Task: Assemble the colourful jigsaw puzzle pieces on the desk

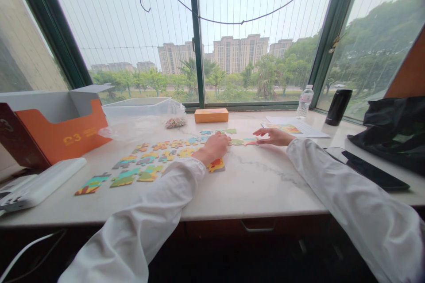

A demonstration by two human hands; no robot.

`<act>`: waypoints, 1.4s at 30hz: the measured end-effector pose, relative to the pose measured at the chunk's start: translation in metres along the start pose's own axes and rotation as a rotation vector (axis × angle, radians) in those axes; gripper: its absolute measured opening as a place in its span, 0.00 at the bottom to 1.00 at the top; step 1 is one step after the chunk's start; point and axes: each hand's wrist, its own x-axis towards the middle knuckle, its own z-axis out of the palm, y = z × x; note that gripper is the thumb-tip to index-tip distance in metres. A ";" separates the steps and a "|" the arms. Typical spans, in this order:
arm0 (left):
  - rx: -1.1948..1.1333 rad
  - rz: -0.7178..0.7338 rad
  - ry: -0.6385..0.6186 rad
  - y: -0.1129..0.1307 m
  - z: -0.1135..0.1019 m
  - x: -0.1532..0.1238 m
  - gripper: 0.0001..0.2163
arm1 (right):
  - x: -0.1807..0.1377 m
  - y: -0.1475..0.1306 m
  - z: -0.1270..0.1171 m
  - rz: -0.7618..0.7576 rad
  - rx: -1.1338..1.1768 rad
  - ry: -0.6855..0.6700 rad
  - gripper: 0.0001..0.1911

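Observation:
Several colourful jigsaw pieces (146,159) lie spread over a white marble table (259,185). My left hand (214,146) rests among them with its fingers curled, its fingertips at a joined strip of pieces (241,142). My right hand (274,136) lies on the table at the other end of that strip, fingers stretched toward it and touching it. A loose orange piece (216,166) lies under my left wrist. Both arms wear white sleeves.
An open orange box (63,135) and a white device (40,183) stand at the left. A clear plastic bag (146,115) holds more pieces. A small orange box (211,115), a printed sheet (292,128), a water bottle (304,101), a black cup (338,107) and a black bag (395,130) line the back and right.

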 end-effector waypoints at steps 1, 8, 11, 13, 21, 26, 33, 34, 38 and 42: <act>-0.003 -0.005 0.002 0.000 0.000 0.000 0.20 | 0.000 0.000 0.000 -0.003 0.000 0.007 0.36; -0.008 0.004 -0.031 0.004 -0.005 0.000 0.20 | 0.003 0.005 0.005 -0.013 -0.016 0.015 0.34; -0.008 -0.019 -0.015 0.003 -0.006 -0.001 0.21 | 0.003 0.004 0.005 -0.025 -0.014 0.054 0.33; 0.004 -0.035 -0.005 0.000 -0.008 -0.001 0.21 | 0.003 0.004 0.005 -0.027 -0.025 0.086 0.31; 0.064 -0.323 -0.087 -0.045 -0.008 -0.007 0.16 | 0.006 -0.003 0.012 -0.060 -0.029 0.223 0.25; 0.052 -0.438 -0.124 -0.070 0.001 -0.012 0.15 | 0.020 -0.014 0.022 -0.110 -0.092 0.271 0.22; 0.030 -0.440 -0.127 -0.076 0.007 -0.013 0.17 | 0.080 -0.045 0.044 -0.114 -0.257 0.198 0.18; 0.030 -0.433 -0.121 -0.076 0.007 -0.014 0.18 | 0.092 -0.051 0.048 -0.104 -0.269 0.189 0.18; 0.030 -0.402 -0.120 -0.075 0.005 -0.015 0.19 | 0.140 -0.077 0.064 -0.039 -0.317 0.145 0.18; 0.025 -0.377 -0.144 -0.074 0.001 -0.017 0.17 | 0.176 -0.093 0.076 0.044 -0.353 0.081 0.23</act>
